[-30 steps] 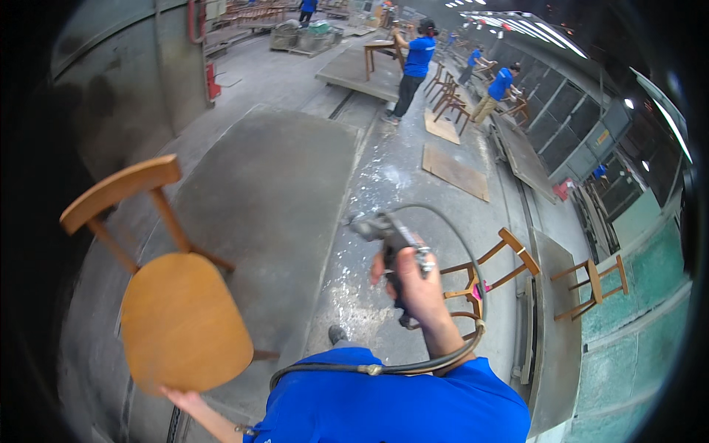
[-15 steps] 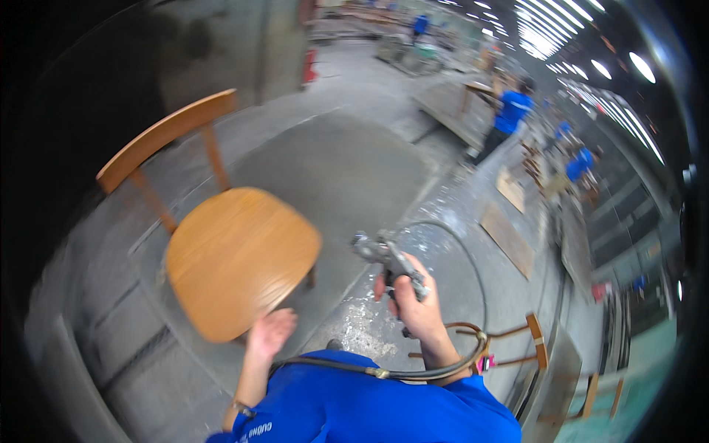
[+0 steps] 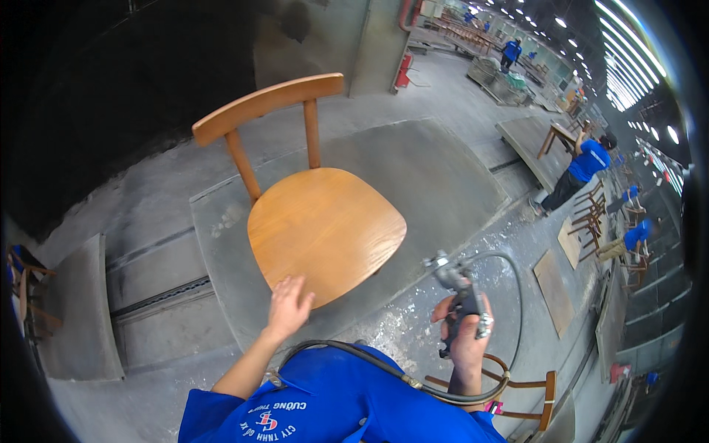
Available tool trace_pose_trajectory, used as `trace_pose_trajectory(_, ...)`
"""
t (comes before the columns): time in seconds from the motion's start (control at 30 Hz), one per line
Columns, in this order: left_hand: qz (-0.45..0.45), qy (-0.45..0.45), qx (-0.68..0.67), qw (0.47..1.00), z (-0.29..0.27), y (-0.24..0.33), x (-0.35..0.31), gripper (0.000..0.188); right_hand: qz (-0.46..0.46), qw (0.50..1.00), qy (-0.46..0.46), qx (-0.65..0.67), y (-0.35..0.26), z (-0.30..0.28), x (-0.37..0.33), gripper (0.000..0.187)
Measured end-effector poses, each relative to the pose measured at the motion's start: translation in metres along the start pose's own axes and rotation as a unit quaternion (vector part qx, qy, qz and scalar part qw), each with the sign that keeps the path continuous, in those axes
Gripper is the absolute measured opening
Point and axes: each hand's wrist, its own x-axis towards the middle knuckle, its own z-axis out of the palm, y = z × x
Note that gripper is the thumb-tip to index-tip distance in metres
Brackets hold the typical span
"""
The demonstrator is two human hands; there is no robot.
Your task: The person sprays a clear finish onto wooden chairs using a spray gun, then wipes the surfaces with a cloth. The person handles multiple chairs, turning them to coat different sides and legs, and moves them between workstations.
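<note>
A wooden chair (image 3: 325,229) with a curved backrest (image 3: 269,103) and a broad, rounded seat stands in front of me. My left hand (image 3: 289,306) is open, its fingers lying on the near edge of the seat. To the right of the seat, my right hand (image 3: 467,336) grips a metal spray gun (image 3: 459,292) by its handle, apart from the chair. The gun's nozzle end points up and to the left. A dark hose (image 3: 519,295) loops around by my right forearm and runs across my body.
Under the chair lies a flat grey board (image 3: 428,166). A second wooden chair (image 3: 546,391) stands by my right elbow. A grey panel (image 3: 77,310) is at the left. Toward the far right, a person in blue (image 3: 583,170) works at a table, with flat boards (image 3: 552,292) on the floor nearer me.
My view has turned left, so the chair appears farther right. My left hand has come from beside the seat's near edge onto it. The spray gun stays in my right hand.
</note>
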Motion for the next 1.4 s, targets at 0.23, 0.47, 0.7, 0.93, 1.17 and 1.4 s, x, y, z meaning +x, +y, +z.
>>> trace_pose_trajectory(0.23, 0.062, -0.072, 0.139, 0.986, 0.02, 0.013, -0.003, 0.069, 0.021, 0.995, -0.027, 0.098, -0.02, 0.006, 0.002, 0.093)
trace_pose_trajectory(0.47, 0.086, -0.138, 0.157, 0.974, 0.014, 0.008, 0.005, 0.075, 0.021, 0.99, -0.107, 0.095, -0.031, 0.024, -0.009, 0.098)
trace_pose_trajectory(0.7, 0.115, -0.11, 0.266, 0.951, 0.034, 0.007, 0.003, 0.078, -0.002, 0.988, -0.141, 0.062, -0.031, 0.044, -0.012, 0.091)
trace_pose_trajectory(0.93, 0.139, -0.128, 0.257, 0.948, 0.027, 0.004, -0.008, 0.078, -0.007, 0.986, -0.16, 0.053, -0.029, 0.045, -0.014, 0.09)
trace_pose_trajectory(1.17, 0.108, -0.14, 0.258, 0.95, 0.015, 0.01, -0.01, 0.083, 0.061, 0.98, -0.175, 0.066, -0.025, 0.037, -0.008, 0.092)
trace_pose_trajectory(1.4, 0.034, -0.192, 0.224, 0.955, 0.01, 0.027, 0.015, 0.096, 0.187, 0.977, -0.105, 0.004, -0.006, 0.029, 0.003, 0.077)
